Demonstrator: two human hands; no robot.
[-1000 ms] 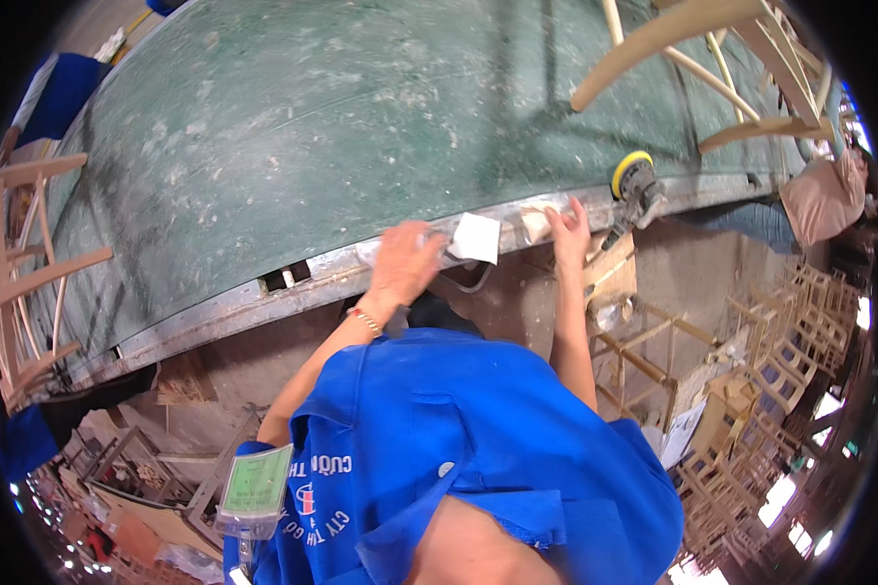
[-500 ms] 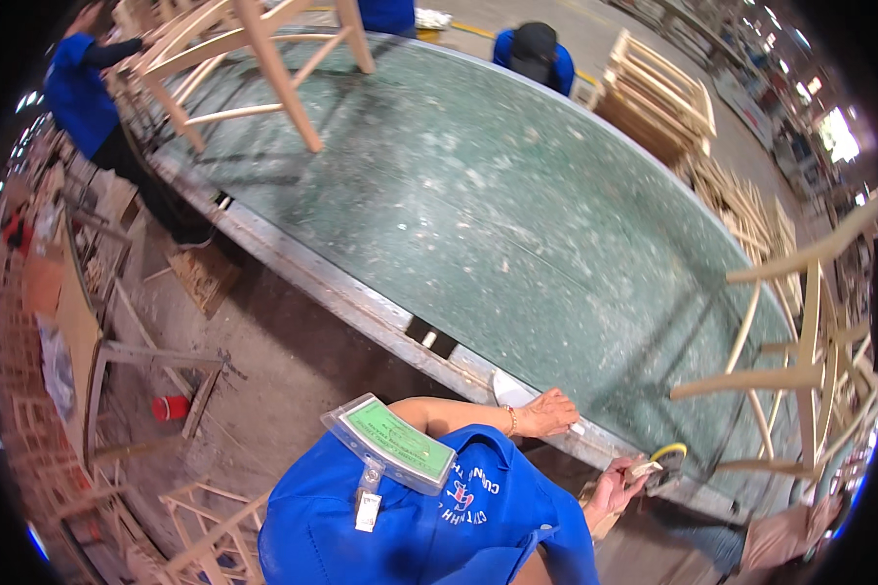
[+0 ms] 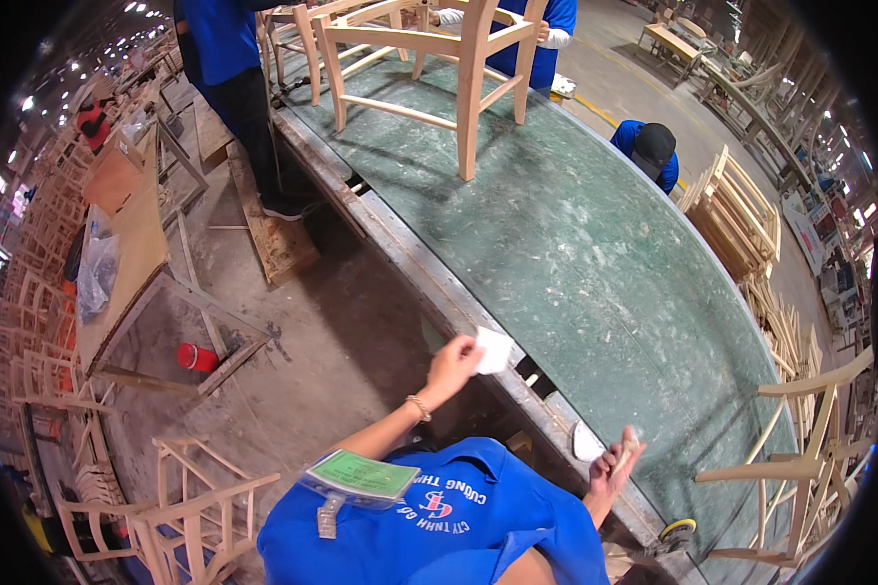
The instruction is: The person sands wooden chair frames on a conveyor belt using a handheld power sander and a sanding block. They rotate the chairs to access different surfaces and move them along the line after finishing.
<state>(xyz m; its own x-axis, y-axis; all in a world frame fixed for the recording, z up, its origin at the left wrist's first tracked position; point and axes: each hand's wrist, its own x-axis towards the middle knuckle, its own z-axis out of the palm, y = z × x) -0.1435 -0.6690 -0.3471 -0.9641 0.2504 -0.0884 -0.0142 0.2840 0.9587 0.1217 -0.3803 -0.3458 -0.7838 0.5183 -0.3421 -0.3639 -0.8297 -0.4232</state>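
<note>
Over the metal-edged rail of the long green-topped table (image 3: 595, 253), my left hand (image 3: 454, 365) is closed on the edge of a white square sheet (image 3: 496, 349), perhaps paper or sandpaper. Farther right, my right hand (image 3: 613, 470) is curled around a small pale beige piece (image 3: 627, 447), too small to make out. Beside that hand, a white rounded piece (image 3: 586, 443) lies on the table's edge. A sanding tool with a yellow-rimmed disc (image 3: 678, 529) rests on the near edge at the right.
A wooden chair frame (image 3: 468, 107) stands on the table's far left, with people in blue around it. Another chair frame (image 3: 810, 468) occupies the right end. Stacked wood (image 3: 741, 214) stands beyond. A red container (image 3: 197, 358) and more chair frames (image 3: 190, 517) are on the left floor.
My view has swung left. My left hand has moved left along the rail, now with the white sheet. My right hand has moved away from the sanding tool, still with the pale piece.
</note>
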